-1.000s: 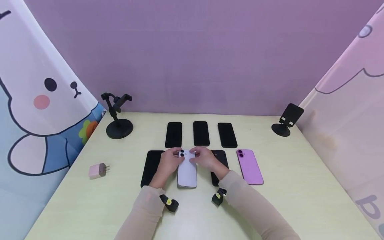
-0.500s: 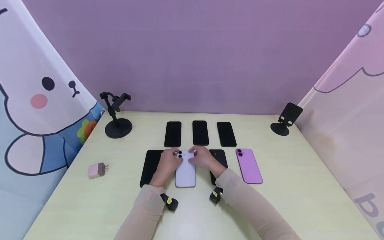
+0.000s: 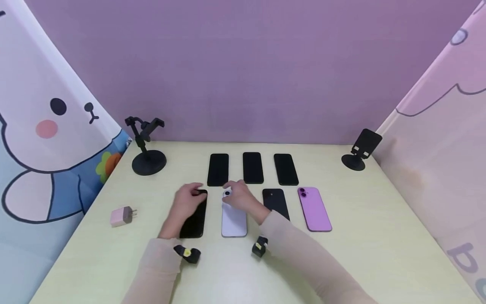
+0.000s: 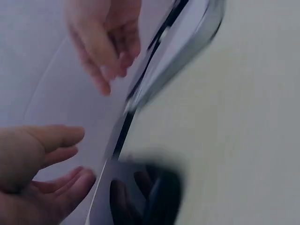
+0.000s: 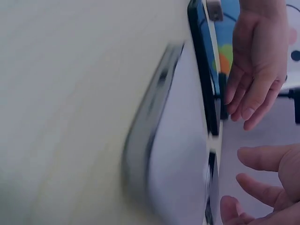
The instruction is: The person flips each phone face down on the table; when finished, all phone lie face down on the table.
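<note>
My left hand (image 3: 185,203) hovers over the upper part of a black smartphone (image 3: 194,221), which lies screen up. In the left wrist view its fingers are spread a little from the thumb, with nothing between them, above the phone's glossy screen (image 4: 129,194). My right hand (image 3: 242,197) is over the top end of a white smartphone (image 3: 234,221), which lies back up and shows a camera lens. Its fingers, loosely bent and holding nothing, stand apart from the white phone (image 5: 180,140) in the right wrist view. Part of the white phone's camera area is hidden behind that hand.
Right of my hands lie a dark phone (image 3: 276,200) and a pink phone (image 3: 315,211), both back up. Behind is a row of black phones (image 3: 252,168). Black phone stands (image 3: 149,162) (image 3: 358,154) stand at the back corners; a pink charger plug (image 3: 122,216) lies left.
Both hands have let go of the white phone's top end. The left hand has moved left over the black phone; the right hand has shifted left over the white phone, which lies flat.
</note>
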The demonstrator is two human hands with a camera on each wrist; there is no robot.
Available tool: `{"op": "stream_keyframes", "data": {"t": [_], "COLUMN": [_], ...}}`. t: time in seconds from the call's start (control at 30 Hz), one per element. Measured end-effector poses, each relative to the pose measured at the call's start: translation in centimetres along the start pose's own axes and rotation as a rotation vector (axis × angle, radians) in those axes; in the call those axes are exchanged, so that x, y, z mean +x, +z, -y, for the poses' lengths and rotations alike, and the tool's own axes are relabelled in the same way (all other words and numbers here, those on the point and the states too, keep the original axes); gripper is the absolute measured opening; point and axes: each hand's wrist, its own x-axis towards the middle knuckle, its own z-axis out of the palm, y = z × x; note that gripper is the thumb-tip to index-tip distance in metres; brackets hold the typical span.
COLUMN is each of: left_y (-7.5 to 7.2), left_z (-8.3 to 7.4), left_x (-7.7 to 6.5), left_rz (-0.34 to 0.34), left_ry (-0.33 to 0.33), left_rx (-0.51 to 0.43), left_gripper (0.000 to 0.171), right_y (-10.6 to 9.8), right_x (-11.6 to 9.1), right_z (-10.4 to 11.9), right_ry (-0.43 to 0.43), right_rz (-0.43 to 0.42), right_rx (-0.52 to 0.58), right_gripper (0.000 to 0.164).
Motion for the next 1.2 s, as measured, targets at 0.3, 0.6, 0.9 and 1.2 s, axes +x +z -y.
{"op": "stream_keyframes", "data": {"t": [0.3,0.6,0.9,1.2], "left_y": [-4.5,-4.4,-4.5,-4.3], "left_z": [3.0,3.9,4.2,4.1], "left_x": [-0.3,0.0,-0.3,-0.6], "left_rz": [0.035,0.136,0.123,0.125], "left_ry": [-0.082,-0.010,-0.046,-0.041], "left_rx": [0.050,0.057,0.090,0.098], "left_gripper": [0.042,0.038,0.037,0.037], "right_y": [3.0,4.3,5.8,5.9], "right_x": [1.2,2.1,2.3,2.1], "right_z": [3.4,4.3,4.9,4.6], "right_ry": [0.010,0.073,0.022,0.057], "right_rz": [0.062,0.019,-0.014,-0.046], "right_rx": [0.051,0.066,0.034,0.133], "right_gripper": [0.043,0.042,0.041,0.036]}}
